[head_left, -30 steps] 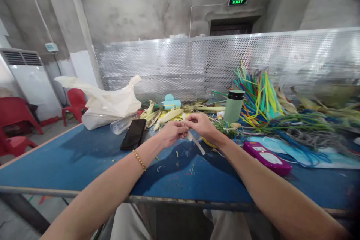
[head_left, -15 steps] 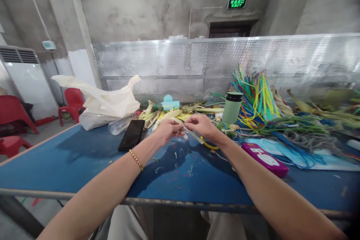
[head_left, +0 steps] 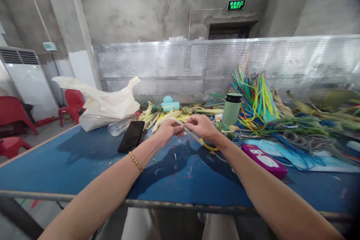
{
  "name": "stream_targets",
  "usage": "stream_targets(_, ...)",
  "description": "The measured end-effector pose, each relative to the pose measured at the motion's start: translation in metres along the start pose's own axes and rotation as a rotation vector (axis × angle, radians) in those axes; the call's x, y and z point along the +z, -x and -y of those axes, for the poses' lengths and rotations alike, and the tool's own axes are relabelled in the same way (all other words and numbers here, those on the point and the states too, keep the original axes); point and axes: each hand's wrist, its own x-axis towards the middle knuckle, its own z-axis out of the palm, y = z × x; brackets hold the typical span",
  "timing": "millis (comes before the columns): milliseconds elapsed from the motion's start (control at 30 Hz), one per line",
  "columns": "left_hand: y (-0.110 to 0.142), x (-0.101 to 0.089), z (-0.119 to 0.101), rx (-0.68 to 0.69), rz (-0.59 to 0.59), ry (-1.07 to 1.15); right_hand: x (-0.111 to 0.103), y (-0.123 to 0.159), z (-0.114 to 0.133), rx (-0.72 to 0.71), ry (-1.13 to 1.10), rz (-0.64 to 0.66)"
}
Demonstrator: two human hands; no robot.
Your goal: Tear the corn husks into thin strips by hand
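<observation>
My left hand [head_left: 170, 129] and my right hand [head_left: 200, 124] meet over the middle of the blue table [head_left: 92, 172], fingertips almost touching. Both are closed in a pinch on a thin pale strip [head_left: 194, 137], which looks like corn husk. One end of it slants down to the right below my right hand; the part between the fingertips is mostly hidden. Behind my left hand lies paler, wider husk [head_left: 171, 114]. A yellow ring-shaped piece [head_left: 208, 146] rests under my right wrist. Small scraps [head_left: 189, 170] lie scattered on the table in front of my hands.
A black phone [head_left: 131, 136], a clear plastic bottle [head_left: 119, 126] and a cream bag [head_left: 109, 103] lie to the left. On the right are a green cup [head_left: 232, 109], a magenta device [head_left: 264, 160], a blue face mask [head_left: 303, 159], coloured strips [head_left: 261, 97] and tangled cords [head_left: 303, 138].
My hands stay in nearly the same spot, with the fingertips shifted slightly around the strip. My legs under the table have moved a little. The other things lie as before.
</observation>
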Motion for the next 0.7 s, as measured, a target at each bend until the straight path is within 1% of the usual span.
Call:
stream_targets(133, 0.0001, 0.0023, 0.0022, 0.012, -0.016, 0.014, -0.0024, 0.0005, 0.0040, 0.000, 0.036, -0.001)
stream_targets(367, 0.0032, 0.0044, 0.0005, -0.027, -0.063, 0.089, -0.0007, 0.0007, 0.0019, -0.030, 0.039, -0.009)
stream_targets(433, 0.0040, 0.0040, -0.0014, -0.043, -0.050, 0.156, -0.0006, 0.0002, 0.0012, -0.053, 0.024, -0.018)
stream_targets(567, 0.0046, 0.0026, -0.0046, -0.125, -0.001, 0.271, -0.0010, -0.0008, 0.0009, -0.074, 0.022, -0.042)
stream_targets(700, 0.0058, 0.0023, -0.0061, -0.149, 0.015, 0.242, -0.0002, -0.0010, 0.0006, -0.074, 0.025, -0.051)
